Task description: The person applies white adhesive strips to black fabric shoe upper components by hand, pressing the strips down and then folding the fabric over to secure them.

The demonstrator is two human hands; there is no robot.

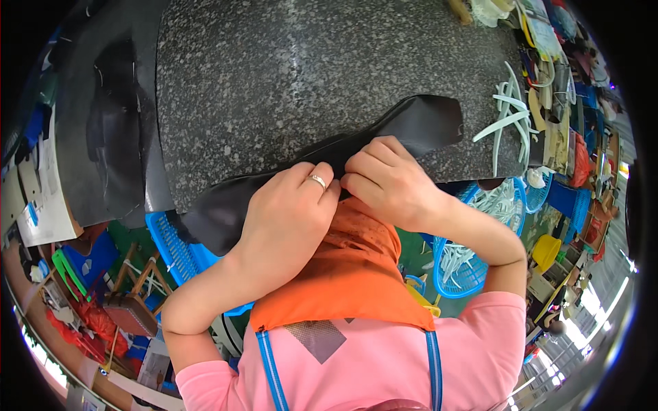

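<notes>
Fingers of both hands, left [291, 212] and right [387, 179], pinch the black sheet [329, 161] at the near bench [308, 75] edge. Its unsupported left end may drag it off if they loosen.

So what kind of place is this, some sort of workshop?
Most likely a small craft or factory workshop. Both hands, left hand and right hand, press a black sheet on a speckled stone table. White strips lie on the table, and blue baskets stand below.
</notes>
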